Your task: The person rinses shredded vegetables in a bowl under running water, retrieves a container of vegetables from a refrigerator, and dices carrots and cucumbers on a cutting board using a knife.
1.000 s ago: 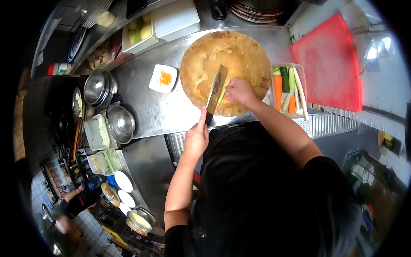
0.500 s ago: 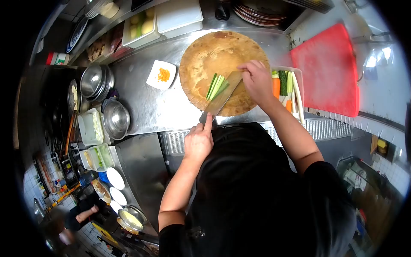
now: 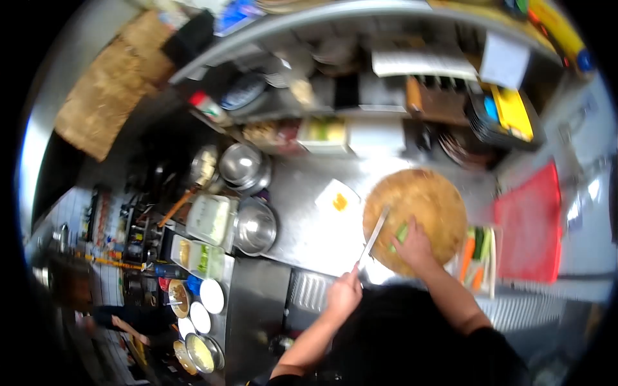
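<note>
My left hand (image 3: pixel 344 294) is closed round the handle of a cleaver (image 3: pixel 376 234), whose narrow edge faces the camera over the left part of the round wooden chopping board (image 3: pixel 438 193). Right of the blade, green vegetable sticks (image 3: pixel 399 238) lie on the board. My right hand (image 3: pixel 414 246) is at those sticks, thumb and fingers apart around them; the picture is blurred. A white square dish (image 3: pixel 328 196) with chopped orange pieces (image 3: pixel 339 202) stands on the steel counter left of the board.
A container of carrots and green vegetables (image 3: pixel 490 283) is right of the board, beside a red board (image 3: pixel 531 225). Metal bowls (image 3: pixel 255 226) and food tubs (image 3: pixel 209 219) stand at left. Shelves run behind the counter. Another person's arm (image 3: pixel 129 328) shows lower left.
The view has swung up and left, showing more shelves. The cleaver, flat beside the sticks half a second ago, is now turned edge-on at their left. My right hand has moved from the blade to the sticks.
</note>
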Available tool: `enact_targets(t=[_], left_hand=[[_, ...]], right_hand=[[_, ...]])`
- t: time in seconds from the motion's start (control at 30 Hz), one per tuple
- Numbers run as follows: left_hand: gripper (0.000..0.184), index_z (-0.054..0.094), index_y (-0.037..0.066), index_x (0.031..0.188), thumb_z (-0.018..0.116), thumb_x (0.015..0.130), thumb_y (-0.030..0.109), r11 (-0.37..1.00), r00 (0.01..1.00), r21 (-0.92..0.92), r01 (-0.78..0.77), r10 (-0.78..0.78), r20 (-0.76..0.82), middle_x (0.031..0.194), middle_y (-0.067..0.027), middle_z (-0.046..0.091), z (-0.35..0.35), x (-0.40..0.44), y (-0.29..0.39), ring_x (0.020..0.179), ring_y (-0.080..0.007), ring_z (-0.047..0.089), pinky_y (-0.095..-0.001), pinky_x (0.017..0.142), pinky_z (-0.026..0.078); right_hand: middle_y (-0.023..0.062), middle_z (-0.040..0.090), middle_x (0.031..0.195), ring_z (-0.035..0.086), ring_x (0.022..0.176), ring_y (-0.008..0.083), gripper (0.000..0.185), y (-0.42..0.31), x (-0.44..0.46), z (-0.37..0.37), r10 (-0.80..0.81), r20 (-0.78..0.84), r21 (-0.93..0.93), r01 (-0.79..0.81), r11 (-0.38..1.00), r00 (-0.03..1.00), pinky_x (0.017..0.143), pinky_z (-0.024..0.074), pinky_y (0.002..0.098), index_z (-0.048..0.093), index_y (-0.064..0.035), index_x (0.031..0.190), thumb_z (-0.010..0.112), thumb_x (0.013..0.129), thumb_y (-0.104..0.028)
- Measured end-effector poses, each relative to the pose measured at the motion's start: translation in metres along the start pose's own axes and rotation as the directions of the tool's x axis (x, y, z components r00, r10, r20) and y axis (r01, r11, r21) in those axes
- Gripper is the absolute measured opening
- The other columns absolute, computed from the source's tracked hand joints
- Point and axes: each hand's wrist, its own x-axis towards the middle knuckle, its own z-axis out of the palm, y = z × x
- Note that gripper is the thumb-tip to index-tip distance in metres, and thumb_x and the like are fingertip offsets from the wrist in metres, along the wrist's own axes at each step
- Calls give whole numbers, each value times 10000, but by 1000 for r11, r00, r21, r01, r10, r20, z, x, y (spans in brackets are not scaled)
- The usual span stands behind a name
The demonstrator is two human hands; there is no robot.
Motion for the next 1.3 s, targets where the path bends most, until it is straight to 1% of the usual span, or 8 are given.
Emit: enact_targets(t=[0.2,0.43,0.5,0.57,0.6,0.87,1.07,1.3], left_hand=[[494,628,117,1403,618,909,130,998,999,-48,43,-43,-5,847,-165,703,-6,11,-7,740,-377,701,-500,708,587],[365,703,88,1282,606,938,160,988,986,-58,145,-139,93,885,-185,720,6,27,-34,772,-399,709,-506,718,585],[439,664,100,1359,618,925,143,995,996,-68,78,-75,39,876,-174,709,6,37,-36,751,-382,701,-487,706,576],[504,641,96,1391,630,888,109,997,1000,-75,11,-9,19,875,-168,710,1,44,-34,757,-371,702,-471,705,579],[534,624,83,1404,657,871,61,997,994,-61,54,-48,102,933,-222,715,-3,47,-29,843,-398,705,-487,768,571],[514,620,78,1390,650,878,61,993,969,-105,-44,69,238,944,-229,714,-3,45,-10,854,-413,702,-501,795,569],[582,569,106,1453,641,878,52,987,968,-129,-98,124,219,940,-237,710,0,45,-13,837,-430,698,-530,806,560],[784,386,231,1606,632,889,29,981,948,71,-180,154,279,801,-185,653,-8,46,-3,726,-398,681,-516,701,565]], right_hand=[[327,567,1285,591,1185,458,930,-23,13,-6,-35,86,-68,41,997,996,1034,496,485,302,30,1560,766,828,-306],[257,623,1225,604,1136,420,854,5,34,7,-428,117,-233,444,865,896,989,503,482,373,5,1540,753,792,-157],[234,629,1200,607,1120,407,802,12,42,-1,-499,130,-239,516,823,857,969,510,476,407,-32,1521,752,805,-138],[210,636,1172,602,1128,385,645,12,29,-17,-583,-4,-159,575,803,812,959,503,476,510,-31,1422,737,821,-92],[202,635,1162,600,1127,382,603,19,22,-19,-579,-32,-140,570,809,814,956,506,473,529,-32,1385,741,825,-99],[145,648,1114,624,1090,352,294,47,-2,-12,-578,-156,-59,576,815,801,940,525,438,656,-30,1114,736,840,-98],[137,651,1136,632,1098,338,263,56,-3,-7,-592,-186,-53,593,803,784,937,531,423,665,-34,1097,721,846,-89],[126,628,1125,608,1083,330,191,49,4,-11,-659,-198,-58,662,747,726,921,531,417,670,-35,1035,706,852,-76]])
